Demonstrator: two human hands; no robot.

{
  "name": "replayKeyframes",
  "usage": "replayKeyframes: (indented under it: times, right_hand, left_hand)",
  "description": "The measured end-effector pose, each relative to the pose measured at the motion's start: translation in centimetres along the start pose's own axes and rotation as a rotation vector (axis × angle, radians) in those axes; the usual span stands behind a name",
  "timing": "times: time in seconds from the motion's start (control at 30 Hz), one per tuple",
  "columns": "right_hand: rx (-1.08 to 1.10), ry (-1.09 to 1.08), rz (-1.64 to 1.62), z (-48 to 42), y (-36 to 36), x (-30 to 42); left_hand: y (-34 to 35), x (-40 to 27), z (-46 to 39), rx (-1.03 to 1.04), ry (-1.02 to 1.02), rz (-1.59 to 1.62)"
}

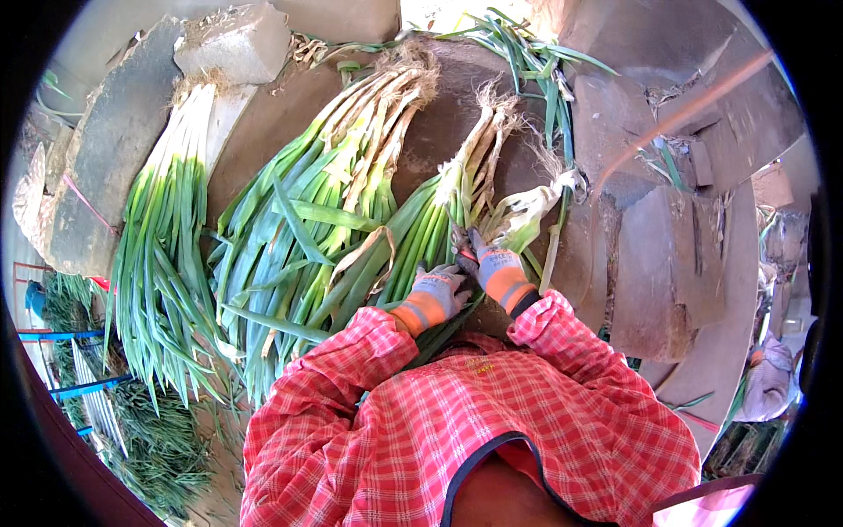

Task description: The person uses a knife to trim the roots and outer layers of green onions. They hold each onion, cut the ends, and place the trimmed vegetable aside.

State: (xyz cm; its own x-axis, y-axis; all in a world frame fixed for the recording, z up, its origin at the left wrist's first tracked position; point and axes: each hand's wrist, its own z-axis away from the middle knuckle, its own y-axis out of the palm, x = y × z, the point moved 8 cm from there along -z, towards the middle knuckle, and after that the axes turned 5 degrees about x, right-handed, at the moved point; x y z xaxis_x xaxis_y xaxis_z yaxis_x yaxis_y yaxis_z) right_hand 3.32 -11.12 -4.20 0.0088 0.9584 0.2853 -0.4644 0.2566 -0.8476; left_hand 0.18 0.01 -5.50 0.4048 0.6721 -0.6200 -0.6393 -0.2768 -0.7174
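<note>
My left hand [431,298], in a grey and orange work glove, lies over the leaves of a small group of green onions [421,230]. Whether its fingers grip them cannot be made out. My right hand [499,267], gloved alike, is closed on a dark hand tool [463,245] with some red on it, perhaps pruning shears. The tool points away from me, beside the onion stalks. Just beyond my right hand lies a pale onion stalk [527,209] with loose, peeling skin and roots. Left of my hands spreads a larger heap of untrimmed green onions [342,165] with brown outer skins.
Cleaned white-stemmed onions [181,151] lie at the left, roots near a pale block [234,43]. Cut leaves [543,59] lie at the far side. Worn blocks [665,263] stand at the right. A blurred orange strand [685,112] crosses the upper right. More onions [155,435] lie lower left.
</note>
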Motion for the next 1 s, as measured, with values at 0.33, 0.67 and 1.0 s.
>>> replayKeyframes:
  times: [0.33, 0.67, 1.0]
  right_hand:
    - [-0.152, -0.021, 0.01, -2.9, -1.2, -0.8]
    - [-0.294, 0.118, -0.052, -18.3, -5.5, -7.8]
    - [-0.352, 0.166, -0.149, -20.8, -8.1, -11.2]
  left_hand:
    - [-4.2, 5.9, -1.0, -0.367, -0.176, 0.298]
    - [-6.8, 11.0, -6.5, -0.153, -0.399, 0.063]
    - [-6.3, 13.2, -10.6, -0.024, -0.579, 0.137]
